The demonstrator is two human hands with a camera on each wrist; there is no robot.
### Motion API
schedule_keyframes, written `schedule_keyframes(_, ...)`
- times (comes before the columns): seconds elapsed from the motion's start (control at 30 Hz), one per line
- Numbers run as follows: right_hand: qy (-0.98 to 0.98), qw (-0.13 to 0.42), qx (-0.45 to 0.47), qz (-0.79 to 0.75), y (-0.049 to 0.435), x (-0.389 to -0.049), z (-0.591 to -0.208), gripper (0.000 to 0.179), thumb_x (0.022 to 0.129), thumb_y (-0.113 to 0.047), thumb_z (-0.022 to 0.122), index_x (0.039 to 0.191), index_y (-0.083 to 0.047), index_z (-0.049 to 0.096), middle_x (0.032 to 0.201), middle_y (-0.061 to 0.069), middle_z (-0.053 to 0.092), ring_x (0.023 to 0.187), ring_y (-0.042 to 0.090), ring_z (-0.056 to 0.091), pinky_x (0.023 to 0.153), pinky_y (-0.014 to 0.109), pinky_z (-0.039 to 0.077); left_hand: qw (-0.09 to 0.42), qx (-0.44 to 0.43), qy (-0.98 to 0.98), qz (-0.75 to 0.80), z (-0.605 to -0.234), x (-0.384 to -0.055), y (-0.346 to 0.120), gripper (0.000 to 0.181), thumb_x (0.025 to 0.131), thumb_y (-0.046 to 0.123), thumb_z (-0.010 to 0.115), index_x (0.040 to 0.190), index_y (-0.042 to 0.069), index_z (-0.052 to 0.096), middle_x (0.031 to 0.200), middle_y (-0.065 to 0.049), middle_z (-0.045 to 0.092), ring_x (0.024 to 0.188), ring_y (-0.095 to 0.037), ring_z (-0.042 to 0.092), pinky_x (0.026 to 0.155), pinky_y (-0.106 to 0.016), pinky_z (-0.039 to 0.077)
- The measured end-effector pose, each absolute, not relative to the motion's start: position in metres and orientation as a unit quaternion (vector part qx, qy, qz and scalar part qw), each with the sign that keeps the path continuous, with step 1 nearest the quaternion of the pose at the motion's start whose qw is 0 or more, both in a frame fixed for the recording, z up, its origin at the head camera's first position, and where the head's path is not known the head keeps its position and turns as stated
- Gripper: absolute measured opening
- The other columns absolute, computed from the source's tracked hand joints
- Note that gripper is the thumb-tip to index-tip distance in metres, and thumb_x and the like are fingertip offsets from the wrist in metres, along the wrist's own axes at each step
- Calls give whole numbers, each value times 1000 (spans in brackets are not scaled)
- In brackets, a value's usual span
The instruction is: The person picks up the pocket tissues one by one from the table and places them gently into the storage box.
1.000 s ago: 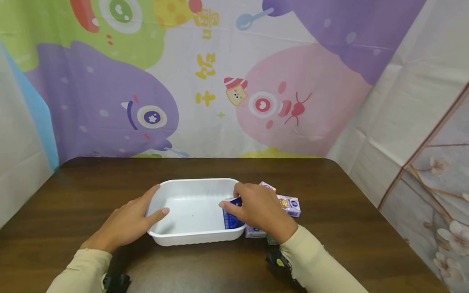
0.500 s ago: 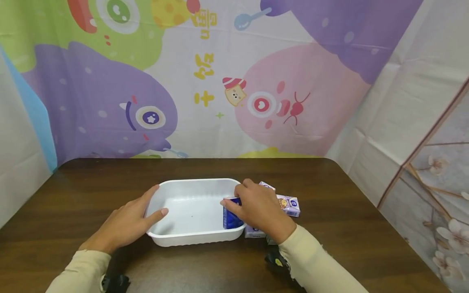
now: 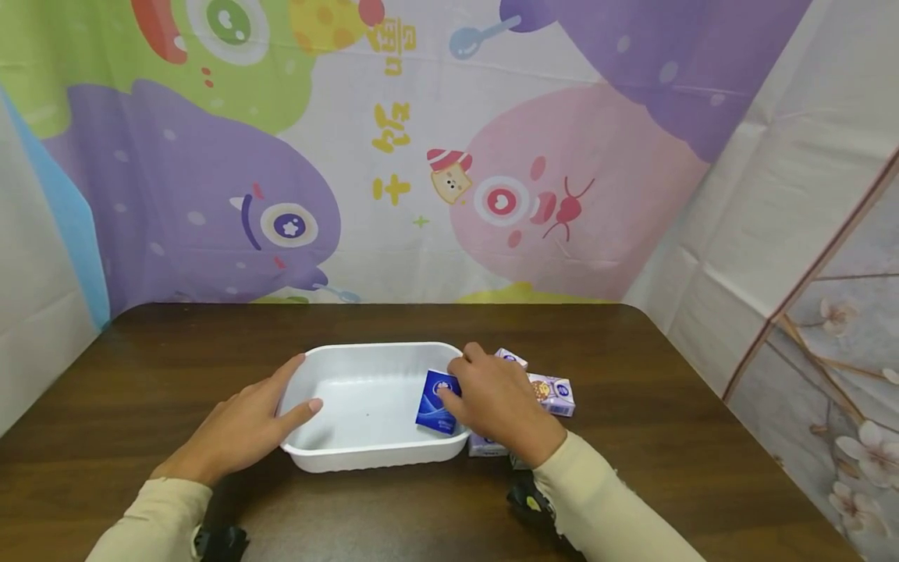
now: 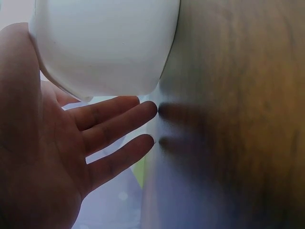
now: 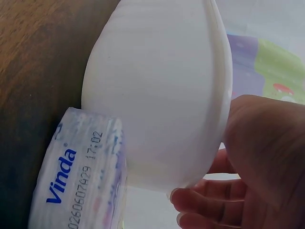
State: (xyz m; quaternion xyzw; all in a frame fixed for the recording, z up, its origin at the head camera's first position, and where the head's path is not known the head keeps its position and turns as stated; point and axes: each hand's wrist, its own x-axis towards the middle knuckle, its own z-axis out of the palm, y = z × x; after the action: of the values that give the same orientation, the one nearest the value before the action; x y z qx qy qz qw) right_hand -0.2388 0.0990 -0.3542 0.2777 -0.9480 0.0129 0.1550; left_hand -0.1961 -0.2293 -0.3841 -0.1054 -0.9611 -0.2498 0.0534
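A white plastic tray [image 3: 372, 410] with raised walls stands on the table. My left hand [image 3: 242, 425] rests at its left end, thumb over the rim and fingers outside; in the left wrist view those fingers [image 4: 119, 124] are straight and spread beside the wall. Over the right end, my right hand [image 3: 502, 402] pinches a blue tissue packet [image 3: 437, 407], its thumb across the printed face. The packet tilts inside the tray beside the right wall. In the right wrist view, curled fingers [image 5: 209, 200] show past the rim, and the packet is hidden behind the wall.
Right of the tray lie lilac tissue packs: one pack [image 3: 555, 394] beyond the right hand, another pack [image 3: 511, 357] behind it, a third pack [image 3: 487, 446] under the wrist. A pack marked Vinda [image 5: 78, 167] stands close against the tray. A cartoon cloth [image 3: 393, 234] hangs behind the table [image 3: 211, 336].
The blue tissue packet has turned and shifted slightly left and up within the tray, showing more of its printed face. The right thumb has moved onto that face. My left hand has stayed put.
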Motion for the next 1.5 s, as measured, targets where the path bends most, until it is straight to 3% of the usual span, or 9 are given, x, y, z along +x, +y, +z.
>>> schedule_keyframes(0.33,-943,172,284,3,100,-241,-354,33,93,-38,68,114,-13,74,97,4,62,68,15,59,55,30,50,45,-112,-962,-246,-380,-198,-232,84,99,60,51,160,10,24,145,-26,49,125,-47,53,90,-68,43)
schedule_keyframes(0.6,-950,134,281,39,103,-238,-350,36,94,-41,67,118,-15,73,103,3,66,78,16,65,62,33,53,35,-112,-960,-253,-383,-196,-231,83,99,59,52,160,11,24,145,-25,50,124,-46,54,89,-67,43)
schedule_keyframes(0.8,-944,150,286,66,107,-239,-350,30,93,-38,67,111,-16,75,104,1,69,85,17,68,67,38,53,39,-111,-959,-256,-386,-197,-230,82,99,59,53,160,12,24,143,-25,52,122,-44,56,87,-66,45)
schedule_keyframes(1.13,-945,155,276,82,121,-247,-341,25,95,-38,65,104,-17,75,96,-2,70,77,13,64,57,31,49,39,-108,-960,-256,-383,-198,-231,83,99,59,52,160,10,24,143,-27,50,124,-45,54,88,-66,44)
schedule_keyframes(1.5,-965,96,225,88,140,-256,-333,34,94,-43,61,112,-16,74,104,-1,73,91,18,68,72,38,55,40,-104,-961,-253,-383,-198,-230,83,99,59,52,160,11,24,142,-28,51,124,-46,54,88,-66,44)
